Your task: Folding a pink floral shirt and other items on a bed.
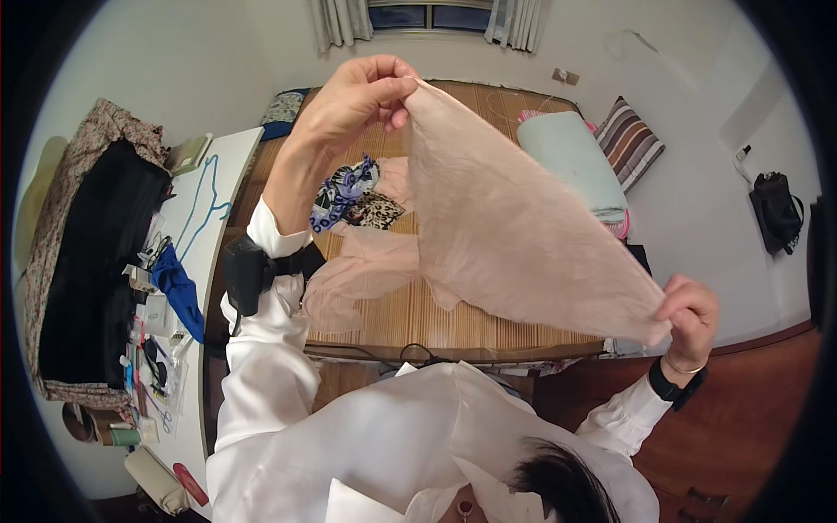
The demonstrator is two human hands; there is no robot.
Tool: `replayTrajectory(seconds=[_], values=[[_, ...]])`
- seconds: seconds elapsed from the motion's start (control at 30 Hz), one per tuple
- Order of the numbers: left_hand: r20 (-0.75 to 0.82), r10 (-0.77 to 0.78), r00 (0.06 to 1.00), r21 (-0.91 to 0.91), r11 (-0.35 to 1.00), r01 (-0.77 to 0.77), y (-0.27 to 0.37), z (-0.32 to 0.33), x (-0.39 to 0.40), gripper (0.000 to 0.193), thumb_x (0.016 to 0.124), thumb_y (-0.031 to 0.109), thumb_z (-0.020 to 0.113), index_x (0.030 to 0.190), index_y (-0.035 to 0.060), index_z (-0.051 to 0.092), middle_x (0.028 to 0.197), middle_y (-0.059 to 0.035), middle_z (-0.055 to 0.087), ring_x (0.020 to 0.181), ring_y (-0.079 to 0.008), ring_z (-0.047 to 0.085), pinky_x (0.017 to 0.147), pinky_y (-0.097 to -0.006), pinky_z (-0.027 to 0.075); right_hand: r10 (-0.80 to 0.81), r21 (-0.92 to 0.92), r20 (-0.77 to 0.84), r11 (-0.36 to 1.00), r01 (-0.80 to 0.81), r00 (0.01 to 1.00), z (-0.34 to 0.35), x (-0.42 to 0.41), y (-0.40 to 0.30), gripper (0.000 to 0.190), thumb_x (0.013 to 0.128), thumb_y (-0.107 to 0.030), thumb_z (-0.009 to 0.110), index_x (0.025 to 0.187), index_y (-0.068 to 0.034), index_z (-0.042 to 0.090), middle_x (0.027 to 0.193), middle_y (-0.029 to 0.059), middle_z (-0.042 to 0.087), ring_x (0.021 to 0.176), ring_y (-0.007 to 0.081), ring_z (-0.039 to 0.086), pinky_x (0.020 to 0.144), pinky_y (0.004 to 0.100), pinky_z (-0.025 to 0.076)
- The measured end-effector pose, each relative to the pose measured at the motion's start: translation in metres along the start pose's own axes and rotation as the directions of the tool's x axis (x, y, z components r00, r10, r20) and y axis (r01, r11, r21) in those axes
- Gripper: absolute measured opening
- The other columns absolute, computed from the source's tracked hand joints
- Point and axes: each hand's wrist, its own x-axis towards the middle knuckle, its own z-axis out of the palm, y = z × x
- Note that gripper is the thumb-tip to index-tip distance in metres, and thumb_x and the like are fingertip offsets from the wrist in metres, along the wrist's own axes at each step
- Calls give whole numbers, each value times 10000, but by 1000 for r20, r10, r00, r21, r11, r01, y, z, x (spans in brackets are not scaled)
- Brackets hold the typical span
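Between my two hands a sheer pale-pink scarf (pixel 497 216) is stretched taut, its upper edge slanting down from left to right. My left hand (pixel 363 95) is raised and pinches one corner between thumb and fingers. Lower at the right, my right hand (pixel 690 320) grips the other end of that edge. Loose pink fabric (pixel 366 274) lies on the bamboo bed mat (pixel 523 333) below; whether it belongs to the held scarf I cannot tell. Beyond it lie a blue patterned scarf (pixel 340 189) and a leopard-print cloth (pixel 376 208), bunched together.
A rolled pale-blue quilt (pixel 569 157) lies on the bed's right, with a striped cushion (pixel 629 140) by the wall. On the left, a white table (pixel 189 399) holds a blue hanger (pixel 208 202), blue cloth (pixel 176 287) and several small items. A black bag (pixel 777 212) hangs at right.
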Motion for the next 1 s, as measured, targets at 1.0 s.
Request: replayTrajectory(seconds=[1.0], values=[[207, 48, 977, 39, 998, -57, -20, 147, -25, 117, 903, 64, 551, 906, -41, 602, 726, -43, 629, 612, -86, 610, 550, -217, 506, 140, -173, -168, 970, -169, 976, 92, 84, -5, 70, 808, -13, 635, 868, 14, 611, 823, 63, 623, 769, 138, 594, 721, 277, 480]])
